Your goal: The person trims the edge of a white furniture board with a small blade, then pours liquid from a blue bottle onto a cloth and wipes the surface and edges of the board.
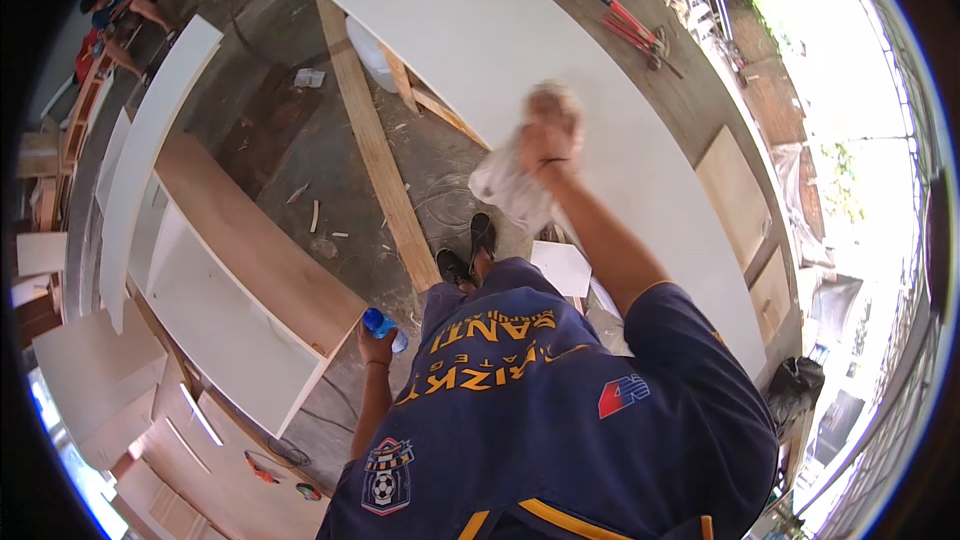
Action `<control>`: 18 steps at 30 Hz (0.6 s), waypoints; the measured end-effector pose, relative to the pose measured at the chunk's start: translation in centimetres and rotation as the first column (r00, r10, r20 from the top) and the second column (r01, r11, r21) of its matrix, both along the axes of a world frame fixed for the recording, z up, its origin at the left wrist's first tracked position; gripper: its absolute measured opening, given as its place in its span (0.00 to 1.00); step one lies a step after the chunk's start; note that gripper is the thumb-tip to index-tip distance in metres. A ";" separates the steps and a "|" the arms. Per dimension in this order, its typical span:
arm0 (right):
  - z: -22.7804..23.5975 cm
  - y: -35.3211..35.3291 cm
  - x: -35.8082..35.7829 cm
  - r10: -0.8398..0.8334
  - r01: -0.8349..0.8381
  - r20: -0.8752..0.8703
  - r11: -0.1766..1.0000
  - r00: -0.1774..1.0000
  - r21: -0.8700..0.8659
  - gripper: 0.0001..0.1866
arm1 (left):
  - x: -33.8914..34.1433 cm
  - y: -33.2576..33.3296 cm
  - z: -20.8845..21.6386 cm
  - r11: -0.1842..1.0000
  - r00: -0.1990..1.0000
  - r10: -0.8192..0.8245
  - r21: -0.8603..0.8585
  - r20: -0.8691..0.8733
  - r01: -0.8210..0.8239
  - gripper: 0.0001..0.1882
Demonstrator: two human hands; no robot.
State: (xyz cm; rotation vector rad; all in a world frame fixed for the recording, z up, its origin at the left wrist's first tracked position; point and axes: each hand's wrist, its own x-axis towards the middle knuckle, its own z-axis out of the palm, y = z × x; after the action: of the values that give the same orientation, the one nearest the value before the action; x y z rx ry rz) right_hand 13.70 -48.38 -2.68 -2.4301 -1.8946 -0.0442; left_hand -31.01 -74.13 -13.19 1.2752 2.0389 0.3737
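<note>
Landmark: the long white panel (600, 130) lying flat across the bench (700, 90); every place below is told from it

Far left of the panel: an open white cabinet carcass (220, 310) with brown edges lies on the floor, a second long white board (150, 150) leaning along its far side

Left hand (374, 342): low and well left of the panel, beside the person's hip, just off the corner of the cabinet carcass; its fingers are wrapped around a small bottle with a blue cap (381, 325), held idle and not tipped

Between cabinet and panel: a long timber plank (375, 150) runs over the dusty floor, with wood scraps and shavings near it

Right hand (545, 130): up on the panel, near its left edge and about midway along it; the hand is blurred, the fingers look closed over a bunched white cloth (510, 185), pressing it on the surface, though the exact grip cannot be told

Cloth: crumpled, part under the hand on the panel, the rest hanging off the near edge

Wiping, done so far: cannot be told for certain; the panel looks evenly white both sides of the hand, with no visible smear or wet line

Wiping, left: judged in mid-course, since the hand sits mid-panel and long stretches lie beyond it toward the far end and toward the near right end

Right of the hand: bar clamps with red handles (630, 25) lie on the bench past the panel's far edge, clear of the cloth
</note>
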 end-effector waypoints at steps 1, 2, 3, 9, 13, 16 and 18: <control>1.2 -0.9 -2.8 0.088 -0.089 -0.025 0.995 0.996 -0.041 0.31 | -0.2 0.2 0.4 1.000 0.999 -0.005 -0.022 0.034 0.005 0.40; 2.4 -1.4 -3.9 0.168 -0.171 -0.156 0.985 0.973 -0.007 0.31 | -0.6 0.4 0.9 0.999 0.998 -0.010 -0.043 0.067 0.013 0.39; 2.0 -1.7 -3.7 0.185 -0.179 -0.171 0.983 0.968 0.050 0.31 | -1.0 0.8 0.7 0.999 0.999 -0.018 -0.048 0.051 0.021 0.39; 2.1 -7.5 8.9 -0.236 0.234 -0.037 0.971 0.971 -0.045 0.32 | -2.7 2.1 1.0 0.999 0.998 0.041 -0.010 0.049 -0.041 0.38; 1.5 -12.7 14.6 -0.523 0.524 -0.054 0.852 0.851 0.008 0.31 | -0.5 2.6 4.4 0.995 0.993 0.083 0.046 0.082 -0.087 0.37; 0.8 -14.5 10.1 -0.310 0.306 -0.083 0.950 0.947 -0.055 0.29 | -0.9 1.3 4.4 0.998 0.997 0.069 0.013 0.023 -0.070 0.38; 2.3 -16.0 3.8 -0.171 0.169 -0.119 0.985 0.978 -0.023 0.27 | -1.2 0.2 2.7 0.998 0.998 0.066 -0.014 0.009 -0.066 0.38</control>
State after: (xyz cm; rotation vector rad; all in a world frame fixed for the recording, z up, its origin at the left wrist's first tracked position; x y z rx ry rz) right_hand 17.54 -64.36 -0.38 -2.5341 -1.6407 0.1048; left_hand -32.24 -73.97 -10.45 1.1980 2.0755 0.3946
